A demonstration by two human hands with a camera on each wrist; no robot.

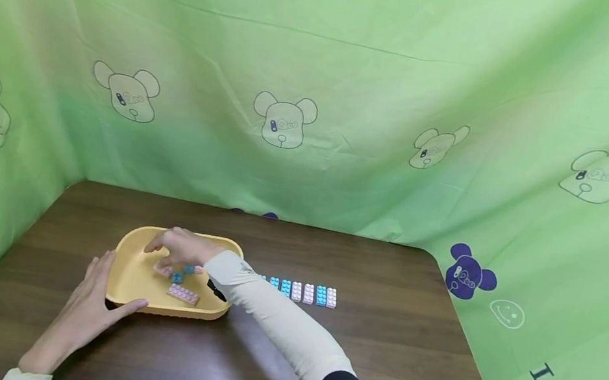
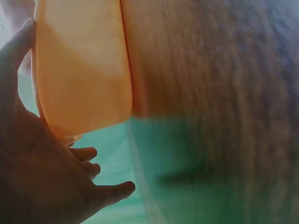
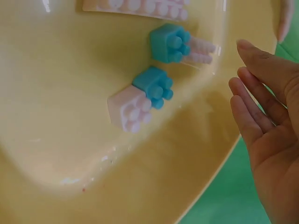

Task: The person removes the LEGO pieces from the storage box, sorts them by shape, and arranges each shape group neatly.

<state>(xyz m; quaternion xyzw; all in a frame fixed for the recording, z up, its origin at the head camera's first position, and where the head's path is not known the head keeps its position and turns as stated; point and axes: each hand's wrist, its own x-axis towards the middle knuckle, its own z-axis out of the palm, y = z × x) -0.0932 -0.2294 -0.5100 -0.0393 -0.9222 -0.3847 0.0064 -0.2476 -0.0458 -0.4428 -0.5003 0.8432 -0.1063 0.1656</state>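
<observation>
**Small pink brick [image 1: 163, 270] lying just below an empty right hand [image 1: 180, 246]**

The small pink brick is lying inside the yellow tray [image 1: 168, 311], just beside a blue brick [image 1: 177, 277]. Near that pair, a second blue brick [image 3: 153, 87] is touching a second pink brick [image 3: 128, 108], and a long pink brick [image 1: 184, 294] is resting closer to the person. The right hand is hovering over them, its fingers relaxed and lying close together, the thumb standing apart, pinching nothing. The left hand [image 1: 89, 305] is bracing the tray's left end, thumb at the near rim, the other fingers spreading along the outside.

The step in hand is looking like picking out a brick; the next move is probably calling for lowering the right fingers and pinching one by its sides while the left hand is steadying the tray.

Beyond the tray, a row of blue and pink bricks [image 1: 296, 291] is standing on the counter [image 1: 405, 349], its left end disappearing behind a pale sleeve [image 1: 283, 331]; a green curtain [image 1: 300, 19] is hanging behind
</observation>
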